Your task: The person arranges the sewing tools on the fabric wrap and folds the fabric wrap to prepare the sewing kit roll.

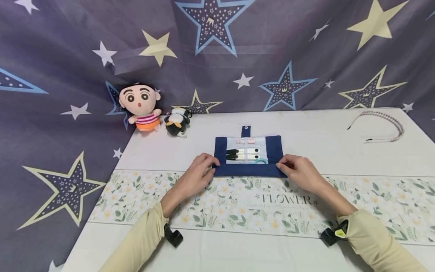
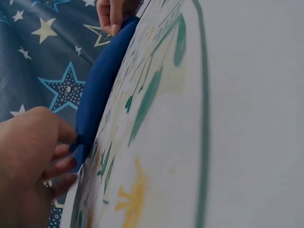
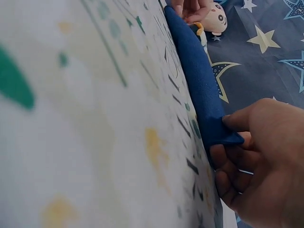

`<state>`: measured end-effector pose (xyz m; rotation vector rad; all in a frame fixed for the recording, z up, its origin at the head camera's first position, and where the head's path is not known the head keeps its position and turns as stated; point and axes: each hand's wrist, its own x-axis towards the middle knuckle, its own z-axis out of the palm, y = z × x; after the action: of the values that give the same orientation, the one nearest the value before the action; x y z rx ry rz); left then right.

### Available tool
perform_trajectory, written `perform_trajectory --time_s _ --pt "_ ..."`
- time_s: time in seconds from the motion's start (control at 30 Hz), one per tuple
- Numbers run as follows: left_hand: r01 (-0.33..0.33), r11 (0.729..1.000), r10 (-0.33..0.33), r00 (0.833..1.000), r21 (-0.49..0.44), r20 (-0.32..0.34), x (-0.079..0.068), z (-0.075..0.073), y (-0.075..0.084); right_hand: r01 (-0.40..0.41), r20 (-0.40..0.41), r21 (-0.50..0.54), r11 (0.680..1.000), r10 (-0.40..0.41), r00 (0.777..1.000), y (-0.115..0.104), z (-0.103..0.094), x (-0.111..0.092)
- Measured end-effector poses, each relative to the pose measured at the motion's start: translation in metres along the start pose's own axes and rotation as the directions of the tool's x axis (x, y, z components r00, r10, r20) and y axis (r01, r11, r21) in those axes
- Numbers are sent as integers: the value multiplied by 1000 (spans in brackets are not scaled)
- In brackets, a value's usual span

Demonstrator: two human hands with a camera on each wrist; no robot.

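A navy fabric tool roll (image 1: 249,170) lies unrolled on the table, its near edge folded over as a band. My left hand (image 1: 194,174) pinches the left end of that band, and my right hand (image 1: 302,173) grips the right end between thumb and fingers. On the pale lining, a pink item (image 1: 246,141), two white-and-black handled tools (image 1: 249,151) and a turquoise loop (image 1: 261,161) show; the band hides their nearer parts. A snap tab (image 1: 246,131) sticks out from the far edge. In the right wrist view, the thumb presses the band's corner (image 3: 228,135).
A plush doll (image 1: 144,109) and a penguin plush (image 1: 177,121) sit at the back left. Toward the back right lies a headband (image 1: 397,128). A floral strip (image 1: 238,211) crosses the white table (image 1: 238,249); a star-patterned curtain (image 1: 299,34) hangs behind.
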<state>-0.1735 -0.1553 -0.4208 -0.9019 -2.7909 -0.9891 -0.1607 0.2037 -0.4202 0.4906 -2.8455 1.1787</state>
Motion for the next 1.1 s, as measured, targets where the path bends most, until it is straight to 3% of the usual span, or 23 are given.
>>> perform_trajectory --time_s 0.17,0.27,0.4,0.53,0.73,0.9,1.0,1.1 --pt "-179 971 172 983 156 62 -1 -1 1 -5 7 23 1000 5 1000 -1 0 1" --pt "-246 941 230 969 235 91 0 -2 0 27 -1 30 999 -27 1000 2 1 1" --pt "-306 899 288 952 312 103 1 -2 -2 148 -31 -14 989 -148 989 6 3 -1" --pt "-364 851 348 931 378 112 1 -3 -3 288 -40 -138 948 -296 954 8 3 -3" --pt "-408 795 390 911 448 137 2 -2 -3 373 -2 -275 886 -388 922 9 0 -9" --pt "-419 759 401 904 499 148 2 -2 -3 423 19 -307 853 -439 898 13 -2 -8" --pt "-421 757 404 903 500 147 2 -1 -4 459 21 -311 832 -477 879 16 -2 -7" --pt "-398 787 386 914 471 127 1 -1 -5 502 8 -317 805 -527 850 18 -1 -6"
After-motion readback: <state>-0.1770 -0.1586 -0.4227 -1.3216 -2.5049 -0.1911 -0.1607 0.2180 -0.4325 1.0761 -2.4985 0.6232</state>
